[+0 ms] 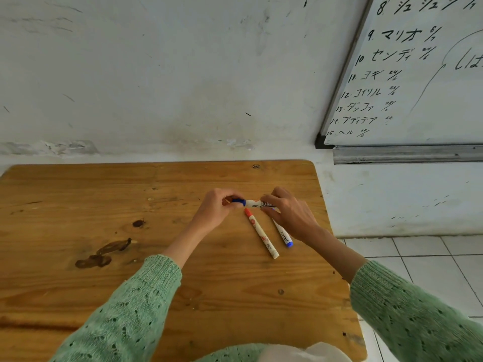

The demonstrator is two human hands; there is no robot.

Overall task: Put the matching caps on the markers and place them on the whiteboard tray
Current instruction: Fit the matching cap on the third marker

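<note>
**Blue cap at marker end, both hands engaged over table**

Green knitted sleeves enter from the bottom edge, one on each forearm, reaching forward over a wooden table with dark stains on its left half.

On the table surface, just below the hands, lie two markers side by side, both angled with near ends to the right. Red marker: white barrel, red cap at far end. Second marker: white barrel with a blue near end, its far part hidden under the right hand. The two lie near each other, not touching.

Right hand: fingers closed around the barrel of a third, white marker, held roughly level above the table; printed lettering partly visible on the barrel.

Left hand: fingertips pinched on a blue cap at the left end of that marker. Cap meets the barrel; whether it is fully seated cannot be told.

Beyond the table, a scuffed white wall. Upper right: a whiteboard with numbered handwritten lines, and below it the metal whiteboard tray, well apart from the markers. Tiled floor at right.
</note>
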